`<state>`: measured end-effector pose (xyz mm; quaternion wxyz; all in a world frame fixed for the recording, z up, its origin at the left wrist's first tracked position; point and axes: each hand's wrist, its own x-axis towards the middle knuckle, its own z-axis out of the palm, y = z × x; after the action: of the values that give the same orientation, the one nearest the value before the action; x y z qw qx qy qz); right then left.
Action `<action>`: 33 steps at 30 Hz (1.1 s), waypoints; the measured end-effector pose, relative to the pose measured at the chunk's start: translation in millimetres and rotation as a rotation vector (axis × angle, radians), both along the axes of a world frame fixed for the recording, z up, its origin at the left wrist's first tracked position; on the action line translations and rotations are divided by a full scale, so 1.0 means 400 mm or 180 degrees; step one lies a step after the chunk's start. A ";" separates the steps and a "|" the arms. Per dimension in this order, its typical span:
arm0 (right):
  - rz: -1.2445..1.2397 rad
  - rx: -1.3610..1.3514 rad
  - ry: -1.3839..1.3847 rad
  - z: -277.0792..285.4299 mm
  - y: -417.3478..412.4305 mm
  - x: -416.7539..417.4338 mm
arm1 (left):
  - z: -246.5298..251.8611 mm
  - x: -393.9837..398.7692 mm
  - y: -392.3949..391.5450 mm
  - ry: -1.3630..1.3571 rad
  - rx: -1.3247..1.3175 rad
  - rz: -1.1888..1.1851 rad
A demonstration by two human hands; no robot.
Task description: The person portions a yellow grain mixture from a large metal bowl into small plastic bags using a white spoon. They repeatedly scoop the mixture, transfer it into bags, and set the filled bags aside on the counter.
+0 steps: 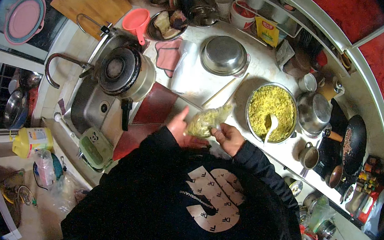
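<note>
A clear plastic bag filled with yellow-green chopped food [203, 122] is held in front of my body. My right hand [229, 137] pinches the bag at its right side. My left hand [181, 129] is at the bag's left and lower side, palm towards it with the thumb apart; whether it bears the bag's weight I cannot tell. Right of the hands stands a large metal bowl [246, 116] of yellow chopped food [268, 100], with a white spoon [272, 126] stuck in it. Two wooden chopsticks [219, 92] lie on the counter beyond the bag.
An upturned steel bowl [224, 54], a plastic bag roll [184, 65] and a pink cloth [167, 56] lie on the counter. A pressure cooker [126, 73] stands over the sink [88, 108] at left. A steel pot [313, 110], a mug [309, 157] and a wok [354, 145] are at right.
</note>
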<state>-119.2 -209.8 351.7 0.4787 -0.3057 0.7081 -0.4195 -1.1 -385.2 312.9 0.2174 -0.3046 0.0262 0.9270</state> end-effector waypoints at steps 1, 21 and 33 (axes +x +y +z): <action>0.0247 0.0224 0.0888 0.007 0.006 -0.004 | -0.013 0.012 -0.044 0.0396 -0.0382 0.0005; 0.1288 0.0390 0.0918 -0.002 -0.035 0.070 | 0.029 0.039 -0.005 -0.0416 -0.1534 0.0278; 0.0444 -0.0584 0.0261 -0.068 -0.001 0.081 | 0.141 0.005 -0.014 -0.0131 -0.2363 -0.0100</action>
<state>-86.9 -210.2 324.4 0.4474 -0.4137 0.6627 -0.4353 0.8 -390.9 369.1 0.1068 -0.3809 0.3609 0.8446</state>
